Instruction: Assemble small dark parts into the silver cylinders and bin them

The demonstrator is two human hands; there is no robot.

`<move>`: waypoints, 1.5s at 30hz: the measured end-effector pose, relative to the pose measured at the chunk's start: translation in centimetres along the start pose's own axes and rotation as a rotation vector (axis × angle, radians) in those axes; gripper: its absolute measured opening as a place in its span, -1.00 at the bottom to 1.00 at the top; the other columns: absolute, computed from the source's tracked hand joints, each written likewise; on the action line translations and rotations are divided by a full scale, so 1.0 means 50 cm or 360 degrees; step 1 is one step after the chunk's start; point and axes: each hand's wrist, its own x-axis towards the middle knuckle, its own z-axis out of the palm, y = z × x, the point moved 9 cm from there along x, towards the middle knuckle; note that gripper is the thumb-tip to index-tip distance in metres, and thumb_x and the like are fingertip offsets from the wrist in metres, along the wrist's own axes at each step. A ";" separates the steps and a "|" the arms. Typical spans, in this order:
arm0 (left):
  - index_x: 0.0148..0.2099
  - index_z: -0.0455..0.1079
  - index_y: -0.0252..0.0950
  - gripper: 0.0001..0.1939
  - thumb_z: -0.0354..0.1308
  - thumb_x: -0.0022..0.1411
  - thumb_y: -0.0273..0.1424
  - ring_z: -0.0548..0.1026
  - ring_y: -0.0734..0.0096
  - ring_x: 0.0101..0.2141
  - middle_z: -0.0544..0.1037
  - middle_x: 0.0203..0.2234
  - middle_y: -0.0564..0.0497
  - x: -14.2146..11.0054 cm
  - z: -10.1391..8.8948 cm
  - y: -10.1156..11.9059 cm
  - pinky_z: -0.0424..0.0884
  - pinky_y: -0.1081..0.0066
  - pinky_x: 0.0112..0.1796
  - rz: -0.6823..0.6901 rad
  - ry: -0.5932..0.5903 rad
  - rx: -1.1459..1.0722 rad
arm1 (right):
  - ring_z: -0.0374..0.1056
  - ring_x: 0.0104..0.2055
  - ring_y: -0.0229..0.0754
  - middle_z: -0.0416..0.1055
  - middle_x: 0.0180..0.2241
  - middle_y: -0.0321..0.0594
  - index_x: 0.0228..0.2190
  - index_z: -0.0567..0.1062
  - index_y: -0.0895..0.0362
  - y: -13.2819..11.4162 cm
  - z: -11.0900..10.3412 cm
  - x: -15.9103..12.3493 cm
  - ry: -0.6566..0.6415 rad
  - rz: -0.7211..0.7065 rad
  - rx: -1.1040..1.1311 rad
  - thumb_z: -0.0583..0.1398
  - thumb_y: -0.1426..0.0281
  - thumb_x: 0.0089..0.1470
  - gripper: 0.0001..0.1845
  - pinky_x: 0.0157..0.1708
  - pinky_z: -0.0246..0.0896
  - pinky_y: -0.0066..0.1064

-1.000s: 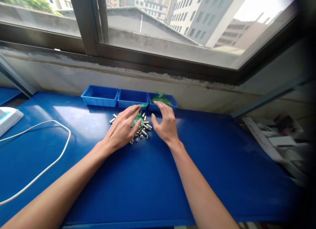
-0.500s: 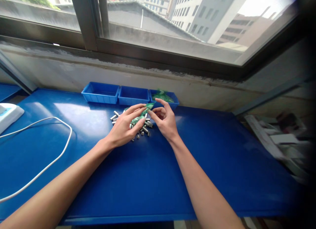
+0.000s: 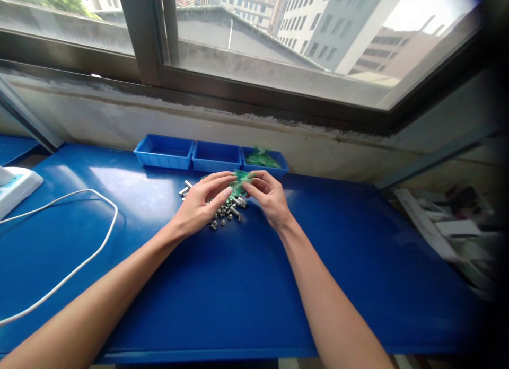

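A small green plastic bag (image 3: 239, 182) is held just above a heap of several small silver metal pieces (image 3: 224, 214) on the blue table (image 3: 238, 289). My left hand (image 3: 201, 204) has its fingers stretched toward the bag, pinching its left edge. My right hand (image 3: 268, 195) is curled with thumb and fingers closed on the bag's right edge. Both hands hover over the metal pieces, which partly hide under my left fingers.
Three blue bins stand in a row by the wall: left bin (image 3: 164, 152), middle bin (image 3: 217, 157), and right bin (image 3: 274, 163) holding more green bags (image 3: 260, 158). A white cable (image 3: 79, 228) loops at the left near a white device (image 3: 18, 183). Shelving sits at the right.
My right hand moved from hovering open to pinching the green bag. My left hand lifted the bag off the heap toward it. Both hands now hold it together.
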 end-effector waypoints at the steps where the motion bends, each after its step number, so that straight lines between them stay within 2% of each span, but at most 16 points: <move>1: 0.13 0.45 -0.27 -0.63 0.01 0.40 -0.26 0.39 0.22 0.16 0.46 0.13 -0.11 0.000 0.000 0.001 0.31 0.22 0.21 0.0010 0.0006 0.0018 | 0.40 -0.36 -0.22 0.51 -0.38 -0.31 -0.28 0.47 0.04 0.001 0.002 -0.001 -0.0009 0.0010 0.0005 0.40 0.17 -0.07 -0.65 -0.37 0.31 -0.39; 5: 0.02 0.45 -0.26 -0.71 -0.01 0.41 -0.29 0.43 0.23 0.12 0.49 0.10 -0.10 -0.002 -0.008 0.003 0.35 0.20 0.15 0.0047 0.0078 0.0145 | 0.44 -0.32 -0.19 0.53 -0.37 -0.31 -0.31 0.49 0.04 -0.006 -0.007 -0.001 0.0091 -0.0013 -0.0006 0.43 0.20 -0.12 -0.65 -0.25 0.34 -0.33; 9: -0.02 0.38 -0.26 -0.80 -0.01 0.41 -0.34 0.48 0.23 0.06 0.52 0.06 -0.12 -0.007 -0.025 -0.008 0.39 0.17 0.08 0.0061 0.0204 0.0401 | 0.48 -0.20 -0.13 0.56 -0.30 -0.27 -0.41 0.49 0.06 -0.028 -0.019 -0.003 0.0165 -0.0128 0.0011 0.45 0.27 -0.14 -0.71 -0.09 0.35 -0.25; 13: -0.02 0.42 -0.26 -0.79 0.04 0.36 -0.40 0.34 0.13 0.17 0.49 0.09 -0.12 -0.009 -0.014 -0.013 0.31 0.06 0.16 0.0179 0.0121 0.0806 | 0.48 -0.14 -0.13 0.57 -0.24 -0.23 -0.45 0.50 0.08 -0.028 -0.015 -0.003 0.0075 -0.0140 0.0109 0.44 0.32 -0.11 -0.76 -0.04 0.35 -0.24; 16: 0.02 0.44 -0.27 -0.74 0.04 0.35 -0.39 0.24 0.03 0.24 0.46 0.14 -0.10 -0.010 0.000 -0.026 0.28 -0.03 0.18 0.0174 0.0025 0.0976 | 0.49 -0.20 -0.17 0.58 -0.28 -0.27 -0.40 0.52 0.08 -0.015 -0.016 -0.002 0.0086 -0.0095 0.0182 0.46 0.35 -0.16 -0.72 -0.12 0.38 -0.31; 20: 0.05 0.46 -0.29 -0.70 0.03 0.36 -0.35 0.21 -0.01 0.25 0.46 0.14 -0.11 -0.013 0.014 -0.035 0.26 -0.02 0.20 0.0204 -0.0057 0.1053 | 0.43 -0.44 -0.27 0.55 -0.42 -0.34 -0.19 0.52 0.07 0.003 -0.013 0.000 0.0107 0.0020 0.0166 0.46 0.29 -0.16 -0.55 -0.43 0.34 -0.45; 23: 0.05 0.49 -0.29 -0.69 0.03 0.37 -0.33 0.24 0.00 0.24 0.49 0.11 -0.10 -0.014 0.023 -0.041 0.25 0.02 0.22 0.0223 -0.0131 0.1052 | 0.34 -0.61 -0.32 0.49 -0.53 -0.41 -0.08 0.44 0.04 0.006 -0.020 0.000 0.0168 0.0056 0.0093 0.45 0.23 -0.15 -0.42 -0.60 0.25 -0.49; 26: 0.06 0.50 -0.27 -0.67 0.04 0.37 -0.30 0.27 0.01 0.22 0.51 0.09 -0.09 -0.013 0.025 -0.047 0.26 0.02 0.21 0.0213 -0.0164 0.1054 | 0.29 -0.69 -0.33 0.44 -0.58 -0.47 -0.16 0.37 0.03 0.003 -0.042 0.000 0.0334 0.0013 0.0031 0.43 0.17 -0.15 -0.46 -0.68 0.19 -0.52; 29: 0.10 0.48 -0.27 -0.64 0.06 0.36 -0.27 0.29 0.00 0.21 0.51 0.10 -0.09 -0.013 0.023 -0.050 0.27 0.02 0.20 0.0202 -0.0157 0.1050 | 0.32 -0.68 -0.33 0.44 -0.57 -0.43 -0.30 0.38 0.08 0.005 -0.056 0.000 0.0426 -0.0006 -0.0054 0.40 0.13 -0.11 -0.56 -0.68 0.18 -0.52; 34: 0.16 0.42 -0.24 -0.64 0.05 0.38 -0.29 0.33 0.05 0.19 0.52 0.09 -0.05 -0.014 0.022 -0.055 0.32 0.03 0.16 0.0228 -0.0154 0.0988 | 0.43 -0.56 -0.28 0.51 -0.44 -0.30 -0.28 0.46 0.12 0.007 -0.086 0.002 0.0557 -0.0002 -0.0059 0.38 0.18 -0.09 -0.62 -0.57 0.26 -0.49; 37: 0.16 0.41 -0.21 -0.65 0.08 0.37 -0.30 0.35 0.06 0.18 0.56 0.05 -0.06 -0.014 0.019 -0.056 0.34 0.03 0.13 0.0239 -0.0129 0.0959 | 0.48 -0.45 -0.21 0.55 -0.34 -0.22 -0.21 0.48 0.12 -0.011 -0.138 0.005 0.0828 -0.0108 -0.0137 0.35 0.22 -0.07 -0.62 -0.46 0.34 -0.41; 40: 0.13 0.43 -0.21 -0.68 0.11 0.36 -0.35 0.42 0.09 0.13 0.59 -0.02 -0.08 -0.015 0.019 -0.051 0.36 0.06 0.08 0.0285 -0.0090 0.0926 | 0.50 -0.34 -0.12 0.57 -0.31 -0.15 -0.17 0.52 0.14 -0.043 -0.181 0.017 0.1054 -0.0279 -0.0464 0.31 0.25 -0.04 -0.63 -0.32 0.38 -0.31; 42: 0.11 0.44 -0.22 -0.70 0.12 0.36 -0.37 0.47 0.12 0.08 0.60 -0.04 -0.10 -0.015 0.020 -0.045 0.38 0.10 0.04 0.0336 -0.0066 0.0920 | 0.50 -0.27 -0.07 0.59 -0.30 -0.12 -0.16 0.54 0.14 -0.056 -0.184 0.037 0.1036 -0.0347 -0.0741 0.29 0.27 -0.01 -0.65 -0.22 0.38 -0.25; 45: 0.08 0.47 -0.22 -0.72 0.12 0.36 -0.37 0.55 0.17 -0.01 0.61 -0.05 -0.12 -0.016 0.019 -0.036 0.42 0.16 -0.01 0.0397 -0.0015 0.0917 | 0.45 -0.09 0.03 0.60 -0.24 -0.10 -0.14 0.58 0.10 -0.054 -0.161 0.073 0.0851 -0.0333 -0.1195 0.26 0.27 0.05 -0.67 -0.03 0.29 -0.09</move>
